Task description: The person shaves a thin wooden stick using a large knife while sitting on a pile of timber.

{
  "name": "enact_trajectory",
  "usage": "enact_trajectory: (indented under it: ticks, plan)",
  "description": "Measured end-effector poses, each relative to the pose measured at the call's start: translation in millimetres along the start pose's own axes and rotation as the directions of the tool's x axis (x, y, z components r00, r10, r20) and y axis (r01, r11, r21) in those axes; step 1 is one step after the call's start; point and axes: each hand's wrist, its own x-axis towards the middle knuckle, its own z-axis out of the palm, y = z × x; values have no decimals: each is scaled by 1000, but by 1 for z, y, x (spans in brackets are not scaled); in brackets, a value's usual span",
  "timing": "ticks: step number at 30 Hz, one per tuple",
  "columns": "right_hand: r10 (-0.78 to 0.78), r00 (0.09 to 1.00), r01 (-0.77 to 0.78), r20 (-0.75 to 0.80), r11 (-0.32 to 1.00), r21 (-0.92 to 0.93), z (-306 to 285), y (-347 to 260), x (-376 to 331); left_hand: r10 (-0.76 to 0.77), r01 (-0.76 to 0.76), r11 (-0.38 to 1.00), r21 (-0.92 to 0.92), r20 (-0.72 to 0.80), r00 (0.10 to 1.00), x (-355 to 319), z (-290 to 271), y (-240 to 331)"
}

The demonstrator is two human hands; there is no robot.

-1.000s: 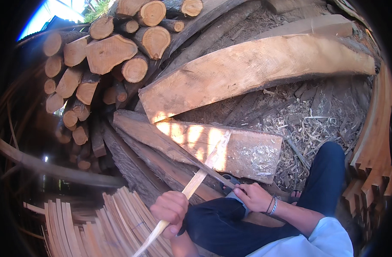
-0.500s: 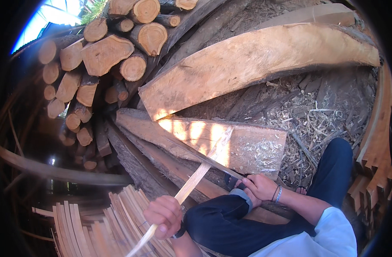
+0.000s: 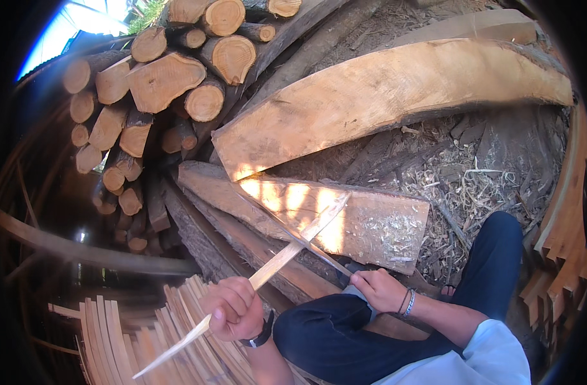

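My left hand (image 3: 234,308) grips a long thin pale wood strip (image 3: 277,263) near its middle; the strip slants from lower left up to the right over a flat plank (image 3: 370,221). My right hand (image 3: 382,290) is closed on the handle of a long thin blade (image 3: 287,228) that runs up and left and crosses the strip. My knee in dark blue trousers (image 3: 325,337) lies between the two hands.
Cut logs (image 3: 165,77) are stacked at the upper left. A big rough slab (image 3: 383,96) leans behind the plank. Several finished thin strips (image 3: 126,340) lie fanned at the lower left. Shavings (image 3: 473,186) cover the ground at right, beside stacked boards (image 3: 566,231).
My left hand and the strip have shifted a little; the strip's far end now reaches higher over the plank. My right hand stays on the blade handle.
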Motion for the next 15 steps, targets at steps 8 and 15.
enact_trajectory:
  ticks: [8,15]
  plan:
    - [86,993,-71,-86,983,168,-10,1,12,-69,75,987,-142,50,996,78,-4,-35]
    - [101,992,-87,-76,982,168,-5,9,17,-152,150,983,-102,-17,988,117,-1,-57]
